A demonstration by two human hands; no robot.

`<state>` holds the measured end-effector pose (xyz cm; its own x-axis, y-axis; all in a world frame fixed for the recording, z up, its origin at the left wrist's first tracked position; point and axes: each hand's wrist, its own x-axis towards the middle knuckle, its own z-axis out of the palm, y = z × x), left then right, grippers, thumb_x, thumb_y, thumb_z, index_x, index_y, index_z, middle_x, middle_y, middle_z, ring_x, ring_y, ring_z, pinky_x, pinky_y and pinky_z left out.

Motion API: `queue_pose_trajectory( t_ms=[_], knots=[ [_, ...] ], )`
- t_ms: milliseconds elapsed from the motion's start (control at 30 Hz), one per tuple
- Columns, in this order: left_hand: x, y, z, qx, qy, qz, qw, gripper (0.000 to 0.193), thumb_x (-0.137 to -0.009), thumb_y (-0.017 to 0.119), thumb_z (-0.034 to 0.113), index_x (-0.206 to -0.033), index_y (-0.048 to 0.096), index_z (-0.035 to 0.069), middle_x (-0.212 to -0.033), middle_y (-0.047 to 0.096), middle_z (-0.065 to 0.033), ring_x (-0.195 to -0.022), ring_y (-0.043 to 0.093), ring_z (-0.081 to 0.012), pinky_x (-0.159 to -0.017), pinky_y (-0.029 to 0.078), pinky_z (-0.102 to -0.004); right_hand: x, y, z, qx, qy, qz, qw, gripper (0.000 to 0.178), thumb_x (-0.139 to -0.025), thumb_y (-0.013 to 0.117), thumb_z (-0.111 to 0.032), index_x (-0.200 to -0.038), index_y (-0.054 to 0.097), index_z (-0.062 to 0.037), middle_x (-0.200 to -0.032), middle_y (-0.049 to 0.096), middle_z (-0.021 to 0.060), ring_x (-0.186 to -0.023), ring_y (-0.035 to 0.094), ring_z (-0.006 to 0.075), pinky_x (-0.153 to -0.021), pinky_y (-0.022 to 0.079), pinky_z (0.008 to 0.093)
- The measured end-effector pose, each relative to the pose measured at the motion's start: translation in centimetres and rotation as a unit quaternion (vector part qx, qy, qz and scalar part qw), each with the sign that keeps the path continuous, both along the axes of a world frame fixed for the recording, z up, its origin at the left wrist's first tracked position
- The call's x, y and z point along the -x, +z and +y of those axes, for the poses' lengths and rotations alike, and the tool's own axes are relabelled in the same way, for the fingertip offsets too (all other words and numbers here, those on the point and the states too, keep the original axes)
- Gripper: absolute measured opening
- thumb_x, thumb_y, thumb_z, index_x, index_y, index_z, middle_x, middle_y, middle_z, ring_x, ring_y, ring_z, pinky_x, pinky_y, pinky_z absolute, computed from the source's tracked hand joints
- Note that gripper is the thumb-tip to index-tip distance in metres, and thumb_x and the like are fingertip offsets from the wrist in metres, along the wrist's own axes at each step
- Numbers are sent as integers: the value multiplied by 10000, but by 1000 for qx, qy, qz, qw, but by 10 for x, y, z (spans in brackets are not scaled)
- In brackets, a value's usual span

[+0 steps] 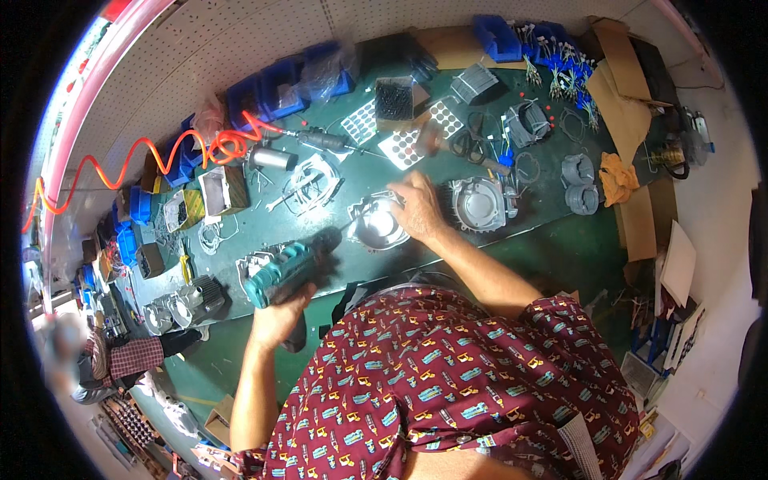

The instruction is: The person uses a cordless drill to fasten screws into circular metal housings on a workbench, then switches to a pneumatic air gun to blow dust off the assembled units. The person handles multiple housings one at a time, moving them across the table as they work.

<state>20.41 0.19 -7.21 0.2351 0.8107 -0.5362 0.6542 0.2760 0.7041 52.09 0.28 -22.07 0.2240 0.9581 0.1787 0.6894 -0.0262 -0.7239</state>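
Note:
My left hand [276, 318] is wrapped round the grip of a teal cordless drill [282, 270]. Its dark chuck and bit point right, toward a round silver metal housing [381, 228] near the bench's front edge. The bit's tip reaches the housing's left side, but I cannot tell whether it touches. My right hand [418, 210] grips the housing at its upper right, fingers curled over the rim. A second, similar metal housing [478, 204] lies just right of that hand. Behind the drill, a further metal casting [254, 268] is partly hidden.
An orange coiled hose [144, 152] leads to an air screwdriver [320, 140]. Coiled grey cables [312, 186], sheets of round stickers [400, 148] and a box of small dark parts [394, 100] lie behind. Blue bins [280, 84] line the wall. Another person [132, 356] is at far left.

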Motion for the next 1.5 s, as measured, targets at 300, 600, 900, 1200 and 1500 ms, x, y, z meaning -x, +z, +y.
queue_pose_trajectory(
  t_ms=[300,600,900,1200,1500],
  knots=[
    [-95,78,100,-120,-337,140,923,330,-804,748,154,-1108,678,46,-972,724,-144,-884,678,-265,-826,538,-379,0,-8,3,-25,8,-31,999,273,-757,690,-53,-1026,740,-55,-946,569,148,-933,525,334,-812,455,419],
    [-117,97,85,-183,-362,226,885,279,-760,768,259,-915,715,33,-832,722,-195,-813,709,-375,-727,574,-451,13,-14,10,-59,39,-65,995,342,-705,729,-79,-1042,723,-24,-957,570,151,-932,532,342,-811,458,439],
    [-111,90,73,-184,-328,215,901,293,-786,784,264,-965,719,42,-811,718,-175,-758,704,-335,-697,559,-419,14,-6,9,-67,17,-51,996,311,-706,748,-92,-1011,733,-36,-947,575,155,-937,544,344,-819,459,449],
    [-90,102,81,-165,-264,141,940,344,-778,784,127,-1094,687,32,-923,737,-101,-805,668,-202,-743,538,-357,7,-3,26,-101,-52,-10,993,332,-718,687,-92,-1044,718,-37,-1035,569,160,-1019,523,349,-901,422,464],
    [-24,39,9,-147,-96,-89,980,412,-887,749,118,-1273,630,38,-1174,689,-68,-1015,608,-144,-898,501,-307,-49,31,-3,31,-101,704,702,209,-886,545,110,-1076,616,62,-1074,683,174,-1017,682,266,-941,564,390]
  ],
)
